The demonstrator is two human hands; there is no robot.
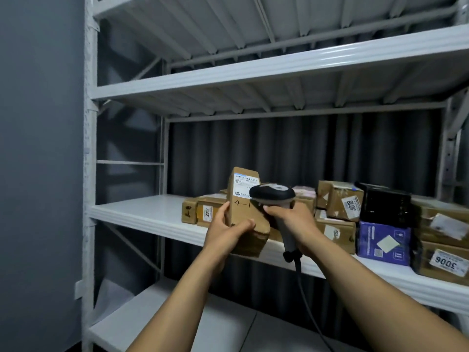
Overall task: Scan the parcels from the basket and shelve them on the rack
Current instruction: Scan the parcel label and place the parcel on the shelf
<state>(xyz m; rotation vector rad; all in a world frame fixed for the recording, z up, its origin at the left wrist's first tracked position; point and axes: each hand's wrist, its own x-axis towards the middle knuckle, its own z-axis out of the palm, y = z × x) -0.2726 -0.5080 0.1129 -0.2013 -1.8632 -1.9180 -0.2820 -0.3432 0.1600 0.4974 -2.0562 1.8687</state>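
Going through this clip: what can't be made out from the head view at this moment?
The basket: nowhere in the head view.
Print on the white label of the upright brown cardboard parcel gripped by the left hand: blurred, unreadable.
Handwriting on it: the black-and-grey handheld scanner in the right hand covers whatever follows "4-1".
The scanner's black cable: runs off the bottom edge.
The brown box labelled 3006: cut by the right edge.
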